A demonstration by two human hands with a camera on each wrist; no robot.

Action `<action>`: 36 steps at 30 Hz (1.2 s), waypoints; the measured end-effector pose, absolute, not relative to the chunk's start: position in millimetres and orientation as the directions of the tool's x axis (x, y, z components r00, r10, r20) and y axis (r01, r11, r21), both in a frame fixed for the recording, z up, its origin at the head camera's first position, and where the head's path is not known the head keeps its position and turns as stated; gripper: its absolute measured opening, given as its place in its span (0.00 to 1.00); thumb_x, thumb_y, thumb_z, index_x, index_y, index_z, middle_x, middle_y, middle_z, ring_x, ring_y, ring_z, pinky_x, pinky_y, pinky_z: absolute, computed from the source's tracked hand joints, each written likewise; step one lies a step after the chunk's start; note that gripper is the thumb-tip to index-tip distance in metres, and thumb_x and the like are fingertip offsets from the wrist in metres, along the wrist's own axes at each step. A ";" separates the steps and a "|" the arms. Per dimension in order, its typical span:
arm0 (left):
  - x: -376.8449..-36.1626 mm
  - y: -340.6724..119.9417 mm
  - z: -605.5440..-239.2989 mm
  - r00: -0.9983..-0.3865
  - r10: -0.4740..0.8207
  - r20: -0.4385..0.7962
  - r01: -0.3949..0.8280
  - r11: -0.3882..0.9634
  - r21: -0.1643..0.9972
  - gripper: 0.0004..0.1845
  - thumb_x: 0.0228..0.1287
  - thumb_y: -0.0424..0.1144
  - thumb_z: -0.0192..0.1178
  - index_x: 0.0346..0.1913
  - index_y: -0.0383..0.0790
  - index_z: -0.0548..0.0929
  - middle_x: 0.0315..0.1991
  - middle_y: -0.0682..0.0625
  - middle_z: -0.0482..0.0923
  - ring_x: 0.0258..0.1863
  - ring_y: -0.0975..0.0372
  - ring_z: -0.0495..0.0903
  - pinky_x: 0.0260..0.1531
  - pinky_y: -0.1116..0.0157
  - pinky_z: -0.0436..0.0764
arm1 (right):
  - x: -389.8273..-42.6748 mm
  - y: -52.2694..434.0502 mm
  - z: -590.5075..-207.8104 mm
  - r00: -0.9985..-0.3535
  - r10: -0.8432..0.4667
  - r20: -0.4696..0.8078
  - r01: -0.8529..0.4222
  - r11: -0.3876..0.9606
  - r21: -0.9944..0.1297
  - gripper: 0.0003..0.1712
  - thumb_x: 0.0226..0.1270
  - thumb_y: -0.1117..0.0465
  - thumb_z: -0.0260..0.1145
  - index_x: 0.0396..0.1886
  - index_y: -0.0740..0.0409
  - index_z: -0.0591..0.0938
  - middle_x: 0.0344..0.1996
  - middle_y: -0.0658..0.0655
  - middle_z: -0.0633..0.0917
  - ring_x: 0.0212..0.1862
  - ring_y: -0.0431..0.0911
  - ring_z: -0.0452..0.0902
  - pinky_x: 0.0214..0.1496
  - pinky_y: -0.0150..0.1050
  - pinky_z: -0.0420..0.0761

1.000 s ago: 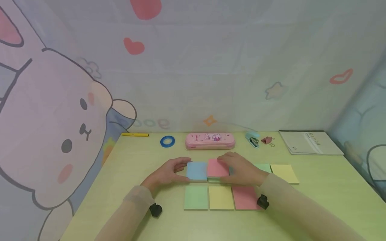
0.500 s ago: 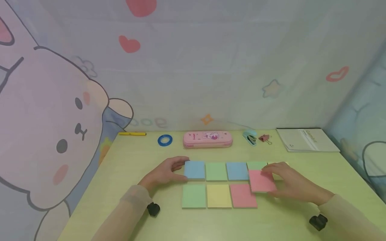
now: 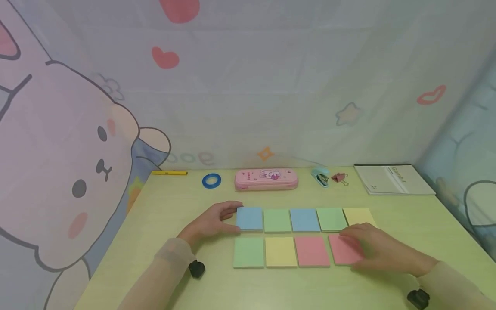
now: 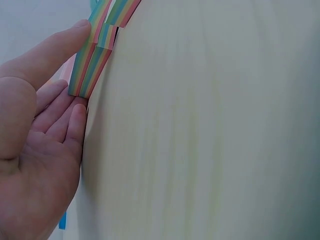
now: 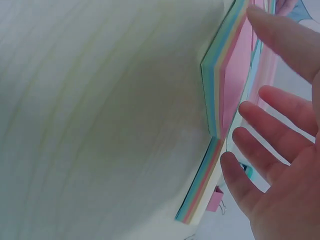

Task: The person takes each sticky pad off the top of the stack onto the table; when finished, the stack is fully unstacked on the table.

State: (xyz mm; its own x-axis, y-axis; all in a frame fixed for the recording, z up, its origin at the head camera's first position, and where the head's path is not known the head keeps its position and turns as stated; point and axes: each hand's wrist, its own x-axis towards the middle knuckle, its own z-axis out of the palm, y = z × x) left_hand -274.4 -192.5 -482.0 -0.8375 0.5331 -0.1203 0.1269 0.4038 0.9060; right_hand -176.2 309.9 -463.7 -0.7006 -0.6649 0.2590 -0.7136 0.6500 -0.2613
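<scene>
Coloured sticky-note pads lie in two rows on the pale green table (image 3: 170,224). The far row runs blue (image 3: 249,218), green (image 3: 277,220), blue (image 3: 304,219), green (image 3: 331,218), yellow (image 3: 358,216). The near row runs green (image 3: 248,252), yellow (image 3: 280,252), pink (image 3: 311,251), pink (image 3: 341,250). My left hand (image 3: 231,218) touches the left edge of the first blue pad (image 4: 89,65), thumb and fairly straight fingers against it. My right hand (image 3: 350,238) lies flat on the rightmost pink pad (image 5: 232,85), fingers (image 5: 272,135) spread and straight.
Along the table's far edge lie a yellow pen (image 3: 169,173), a blue tape roll (image 3: 211,181), a pink pencil case (image 3: 266,179), a small stapler (image 3: 320,177), a binder clip (image 3: 339,178) and a grey notebook (image 3: 393,179). Printed fabric walls enclose the table.
My right hand lifted a pink pad from the far row, carried it right and toward me, and laid it at the right end of the near row. The left hand stayed put.
</scene>
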 end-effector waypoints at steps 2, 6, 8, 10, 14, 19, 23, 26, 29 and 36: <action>-274.7 -192.3 -481.4 -0.838 0.534 -0.114 0.133 0.401 0.907 0.44 0.61 0.41 0.79 0.78 0.43 0.70 0.78 0.48 0.68 0.78 0.49 0.67 0.78 0.52 0.66 | -176.7 307.3 -465.2 -0.703 -0.661 0.262 -0.711 0.657 -0.251 0.40 0.50 0.50 0.87 0.62 0.58 0.83 0.56 0.49 0.86 0.54 0.45 0.79 0.56 0.40 0.83; -274.5 -191.9 -480.9 -0.838 0.532 -0.118 0.128 0.402 0.907 0.44 0.61 0.42 0.79 0.78 0.43 0.70 0.78 0.48 0.68 0.78 0.50 0.67 0.77 0.53 0.67 | -177.9 304.7 -468.4 -0.702 -0.659 0.270 -0.712 0.653 -0.258 0.40 0.49 0.51 0.87 0.62 0.60 0.83 0.55 0.51 0.86 0.53 0.44 0.80 0.55 0.39 0.84; -274.2 -191.8 -481.0 -0.838 0.532 -0.120 0.125 0.401 0.908 0.44 0.61 0.42 0.79 0.78 0.43 0.70 0.78 0.48 0.68 0.78 0.50 0.67 0.78 0.53 0.67 | -178.5 303.4 -469.8 -0.702 -0.659 0.270 -0.712 0.653 -0.258 0.40 0.49 0.51 0.87 0.61 0.60 0.83 0.55 0.50 0.86 0.53 0.44 0.80 0.55 0.39 0.84; -274.0 -191.9 -481.6 -0.837 0.534 -0.121 0.125 0.401 0.907 0.44 0.61 0.42 0.79 0.78 0.43 0.69 0.78 0.48 0.68 0.78 0.50 0.67 0.78 0.52 0.66 | -178.6 302.1 -469.9 -0.702 -0.662 0.262 -0.712 0.651 -0.263 0.40 0.50 0.51 0.87 0.61 0.60 0.83 0.55 0.51 0.86 0.54 0.44 0.80 0.56 0.39 0.84; -274.1 -192.0 -482.0 -0.832 0.543 -0.115 0.138 0.403 0.905 0.44 0.61 0.42 0.78 0.79 0.42 0.69 0.78 0.47 0.68 0.78 0.49 0.67 0.78 0.53 0.66 | -177.8 300.2 -468.6 -0.712 -0.659 0.243 -0.702 0.660 -0.268 0.40 0.50 0.51 0.86 0.62 0.60 0.83 0.56 0.50 0.86 0.54 0.44 0.80 0.56 0.41 0.84; -274.6 -192.4 -481.6 -0.827 0.552 -0.104 0.153 0.400 0.904 0.44 0.62 0.41 0.78 0.79 0.41 0.69 0.78 0.45 0.67 0.78 0.48 0.66 0.78 0.52 0.65 | -177.3 299.9 -465.9 -0.730 -0.651 0.209 -0.682 0.677 -0.276 0.41 0.51 0.49 0.86 0.63 0.60 0.82 0.57 0.51 0.86 0.56 0.45 0.80 0.57 0.44 0.85; -274.5 -192.4 -482.0 -0.828 0.550 -0.107 0.148 0.400 0.905 0.44 0.62 0.41 0.78 0.79 0.42 0.69 0.78 0.45 0.67 0.78 0.48 0.66 0.78 0.52 0.65 | -177.4 299.2 -464.6 -0.740 -0.646 0.186 -0.670 0.685 -0.287 0.42 0.51 0.48 0.86 0.64 0.61 0.82 0.58 0.52 0.86 0.57 0.48 0.81 0.58 0.48 0.85; -274.3 -192.7 -482.8 -0.830 0.546 -0.113 0.144 0.407 0.902 0.44 0.62 0.42 0.78 0.79 0.42 0.69 0.78 0.46 0.67 0.78 0.48 0.66 0.78 0.52 0.66 | -177.0 298.8 -463.9 -0.746 -0.642 0.177 -0.663 0.689 -0.292 0.42 0.51 0.48 0.86 0.64 0.62 0.82 0.58 0.53 0.86 0.57 0.49 0.81 0.58 0.49 0.85; -273.9 -192.8 -482.7 -0.835 0.537 -0.124 0.136 0.418 0.898 0.44 0.61 0.43 0.78 0.79 0.44 0.69 0.78 0.47 0.68 0.78 0.50 0.67 0.78 0.53 0.66 | -176.6 298.5 -463.4 -0.749 -0.639 0.176 -0.659 0.692 -0.295 0.42 0.51 0.49 0.86 0.63 0.62 0.82 0.58 0.53 0.86 0.57 0.48 0.81 0.58 0.48 0.85; -273.1 -192.7 -481.4 -0.839 0.529 -0.127 0.127 0.417 0.900 0.44 0.61 0.44 0.79 0.78 0.45 0.70 0.78 0.48 0.68 0.78 0.50 0.67 0.77 0.52 0.67 | -177.5 298.2 -462.9 -0.746 -0.642 0.176 -0.662 0.690 -0.292 0.42 0.51 0.49 0.86 0.63 0.62 0.82 0.58 0.52 0.86 0.57 0.49 0.81 0.58 0.49 0.85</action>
